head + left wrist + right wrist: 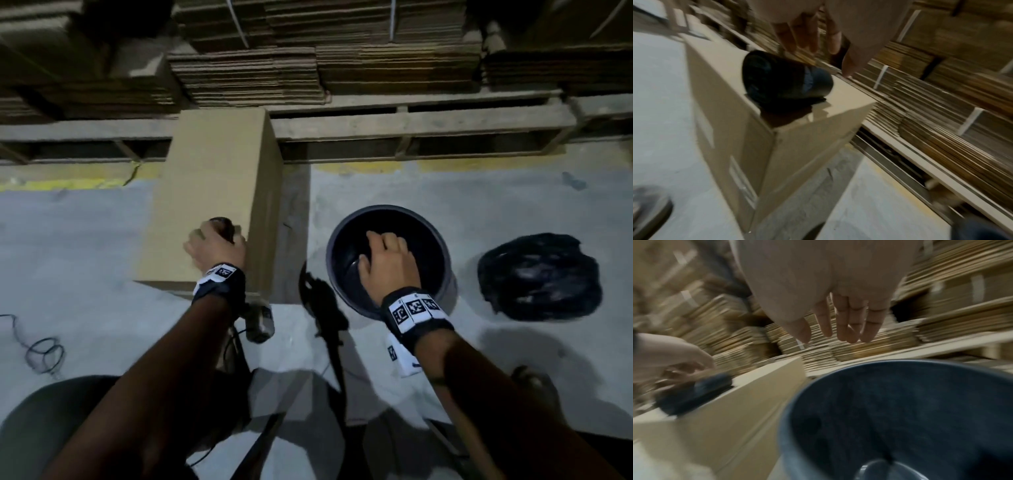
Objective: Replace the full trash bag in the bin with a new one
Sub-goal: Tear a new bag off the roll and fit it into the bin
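Note:
An empty dark grey round bin [387, 209] stands on the concrete floor. My right hand [387, 260] hovers over its mouth with relaxed fingers [851, 327] and holds nothing; the bin wall [910, 402] is bare inside. A full, tied black trash bag [539, 277] lies on the floor right of the bin. Left of the bin stands a tall cardboard box [212, 171] with a roll of black bags [785, 81] lying on top. My left hand [215, 245] is just over the roll [222, 222], fingers [807, 39] spread and not curled round it.
Wooden pallets [421, 123] loaded with stacks of flat cardboard [394, 65] run along the back, behind a yellow floor line [356, 167]. Black cables [44, 353] lie on the floor at the left. Straps and a small device [260, 322] hang between my arms.

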Motion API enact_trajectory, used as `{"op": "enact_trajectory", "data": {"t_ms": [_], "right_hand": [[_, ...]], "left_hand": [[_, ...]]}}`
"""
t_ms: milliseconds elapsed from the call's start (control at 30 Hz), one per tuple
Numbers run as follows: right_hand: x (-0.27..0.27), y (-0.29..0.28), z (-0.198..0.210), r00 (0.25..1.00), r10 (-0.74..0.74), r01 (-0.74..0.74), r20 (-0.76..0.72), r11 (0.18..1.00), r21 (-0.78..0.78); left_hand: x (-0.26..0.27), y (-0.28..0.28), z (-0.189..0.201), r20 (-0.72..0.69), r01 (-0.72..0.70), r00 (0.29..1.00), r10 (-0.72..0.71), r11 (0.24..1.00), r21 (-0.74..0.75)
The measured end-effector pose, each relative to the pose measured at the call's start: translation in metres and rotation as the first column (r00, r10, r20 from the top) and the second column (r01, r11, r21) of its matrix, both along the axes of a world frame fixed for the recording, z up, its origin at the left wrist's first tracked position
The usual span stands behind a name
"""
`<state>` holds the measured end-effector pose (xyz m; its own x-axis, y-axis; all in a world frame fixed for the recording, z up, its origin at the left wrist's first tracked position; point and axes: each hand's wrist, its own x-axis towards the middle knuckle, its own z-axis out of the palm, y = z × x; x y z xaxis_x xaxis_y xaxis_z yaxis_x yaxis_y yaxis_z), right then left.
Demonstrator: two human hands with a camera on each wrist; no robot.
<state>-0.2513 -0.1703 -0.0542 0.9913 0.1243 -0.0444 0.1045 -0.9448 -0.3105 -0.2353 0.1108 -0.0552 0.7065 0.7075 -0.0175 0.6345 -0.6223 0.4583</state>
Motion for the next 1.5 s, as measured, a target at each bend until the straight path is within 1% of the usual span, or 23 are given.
{"op": "enact_trajectory", "data": {"t_ms": [67, 133, 267, 333, 367, 400, 433, 500, 567, 633, 733, 867, 900, 967, 1000, 1033, 1067, 1167, 1200, 1267, 1367, 1433, 1500], "right_hand": [[-0.002, 0.017, -0.002, 1.0, 0.029, -0.029, 0.003, 1.0, 0.004], [-0.002, 0.027, -0.004, 0.999, 0.045, -0.045, -0.003, 0.999, 0.017], [-0.002, 0.031, 0.0, 0.999, 0.05, -0.051, 0.013, 0.995, 0.08], [-0.002, 0.026, 0.002, 0.999, 0.043, -0.044, 0.008, 0.981, 0.191], [-0.003, 0.022, 0.005, 1.0, 0.017, -0.018, 0.006, 0.961, 0.276], [-0.002, 0.016, 0.009, 1.0, -0.02, 0.019, -0.002, 0.93, 0.366], [-0.002, 0.01, 0.016, 0.998, -0.061, 0.068, -0.031, 0.894, 0.442], [0.001, -0.007, 0.034, 0.979, -0.116, 0.189, -0.168, 0.824, 0.534], [0.005, -0.022, 0.048, 0.948, -0.092, 0.263, -0.305, 0.766, 0.587], [0.008, -0.036, 0.056, 0.937, -0.092, 0.291, -0.337, 0.74, 0.606], [0.009, -0.049, 0.059, 0.938, -0.142, 0.317, -0.317, 0.726, 0.611], [0.004, -0.059, 0.055, 0.939, -0.128, 0.317, -0.319, 0.683, 0.658], [0.005, -0.061, 0.055, 0.942, -0.115, 0.303, -0.315, 0.696, 0.652], [0.004, -0.064, 0.055, 0.955, -0.099, 0.25, -0.279, 0.774, 0.582], [0.003, -0.066, 0.056, 0.965, -0.094, 0.215, -0.244, 0.816, 0.536], [0.002, -0.067, 0.057, 0.974, -0.085, 0.185, -0.209, 0.83, 0.526], [0.001, -0.068, 0.057, 0.977, -0.071, 0.175, -0.201, 0.807, 0.563], [-0.004, -0.069, 0.058, 0.959, -0.044, 0.249, -0.281, 0.602, 0.758], [-0.004, -0.069, 0.057, 0.956, -0.061, 0.271, -0.287, 0.563, 0.781], [-0.003, -0.071, 0.052, 0.95, -0.114, 0.307, -0.29, 0.51, 0.803], [0.002, -0.074, 0.048, 0.931, -0.19, 0.366, -0.313, 0.518, 0.773], [0.002, -0.075, 0.05, 0.927, -0.182, 0.373, -0.327, 0.522, 0.767], [0.0, -0.078, 0.05, 0.96, -0.158, 0.279, -0.232, 0.621, 0.732]], "left_hand": [[-0.002, 0.021, -0.004, -0.148, -0.173, 0.975, 0.165, 0.984, -0.041], [-0.001, 0.035, -0.011, -0.246, -0.195, 0.957, 0.154, 0.969, -0.151], [0.004, 0.037, -0.015, -0.215, -0.121, 0.975, 0.059, 0.951, -0.284], [0.002, 0.021, -0.011, -0.157, -0.085, 0.987, 0.027, 0.92, -0.382], [0.002, 0.007, -0.009, -0.096, -0.051, 0.995, 0.006, 0.883, -0.467], [0.001, -0.011, -0.003, -0.022, -0.007, 1.0, -0.006, 0.816, -0.578], [-0.001, -0.032, 0.004, 0.057, 0.043, 0.998, -0.003, 0.709, -0.704], [-0.003, -0.075, 0.021, 0.177, 0.144, 0.983, 0.039, 0.427, -0.893], [-0.006, -0.112, 0.034, 0.205, 0.19, 0.977, 0.055, 0.203, -0.961], [-0.009, -0.139, 0.042, 0.194, 0.192, 0.981, 0.03, 0.074, -0.979], [-0.015, -0.164, 0.045, 0.202, 0.202, 0.979, -0.003, -0.055, -0.978], [-0.025, -0.178, 0.045, 0.205, 0.201, 0.978, -0.038, -0.093, -0.975], [-0.028, -0.179, 0.044, 0.198, 0.194, 0.98, -0.029, -0.102, -0.976], [-0.031, -0.18, 0.04, 0.193, 0.188, 0.981, -0.024, -0.128, -0.974], [-0.031, -0.18, 0.038, 0.199, 0.193, 0.979, -0.034, -0.129, -0.973], [-0.032, -0.179, 0.037, 0.219, 0.211, 0.974, -0.057, -0.116, -0.971], [-0.032, -0.178, 0.037, 0.247, 0.24, 0.965, -0.089, -0.088, -0.967], [-0.029, -0.175, 0.036, 0.314, 0.32, 0.94, -0.13, 0.026, -0.947], [-0.027, -0.174, 0.036, 0.309, 0.316, 0.944, -0.121, 0.043, -0.948], [-0.025, -0.172, 0.037, 0.276, 0.28, 0.956, -0.096, 0.036, -0.959], [-0.026, -0.171, 0.036, 0.257, 0.261, 0.959, -0.124, 0.021, -0.965], [-0.029, -0.171, 0.035, 0.278, 0.286, 0.947, -0.16, 0.03, -0.958], [-0.029, -0.17, 0.033, 0.279, 0.293, 0.947, -0.158, 0.076, -0.953]]}}
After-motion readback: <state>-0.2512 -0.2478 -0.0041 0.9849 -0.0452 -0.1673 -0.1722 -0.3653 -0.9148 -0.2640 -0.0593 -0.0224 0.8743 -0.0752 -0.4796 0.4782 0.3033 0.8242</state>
